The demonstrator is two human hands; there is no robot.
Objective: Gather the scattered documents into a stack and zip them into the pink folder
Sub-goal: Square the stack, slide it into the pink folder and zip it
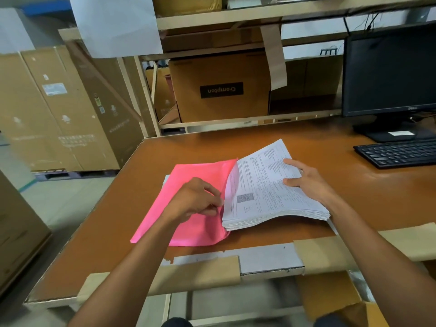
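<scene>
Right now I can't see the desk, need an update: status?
Left hand pinching folder edge. Right hand holding stack, partly in the folder. Zip not closed. Nothing in the way.

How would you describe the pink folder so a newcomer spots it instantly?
Start at the orange-brown table in front of the shelving; near its front edge, left of the black keyboard, lies the pink folder. The left hand pinches its open edge while the right hand feeds a paper stack into it. It is the only bright pink thing among brown boxes and white paper.
</scene>
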